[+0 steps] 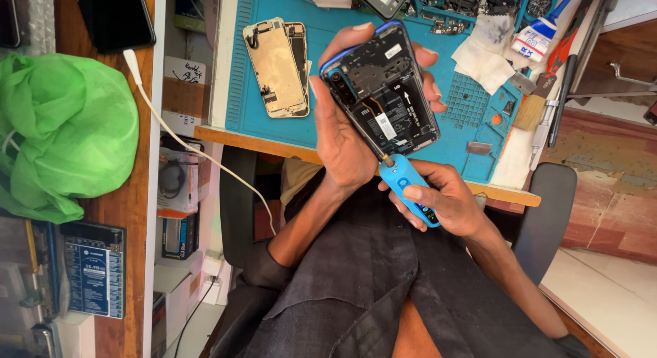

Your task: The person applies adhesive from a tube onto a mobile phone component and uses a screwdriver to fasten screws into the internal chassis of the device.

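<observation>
Blue mat [274,129] behind — left hand [342,136] grips phone [383,91], right hand [448,197] screwdriver [407,187].

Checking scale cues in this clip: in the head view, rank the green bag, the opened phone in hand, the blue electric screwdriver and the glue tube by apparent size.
1. green bag
2. opened phone, held nearer the camera, so unsure
3. blue electric screwdriver
4. glue tube, looks smallest

Opened blue-framed phone [382,91], internals exposed, held tilted; blue electric screwdriver [408,188] tip at its lower edge.
</observation>
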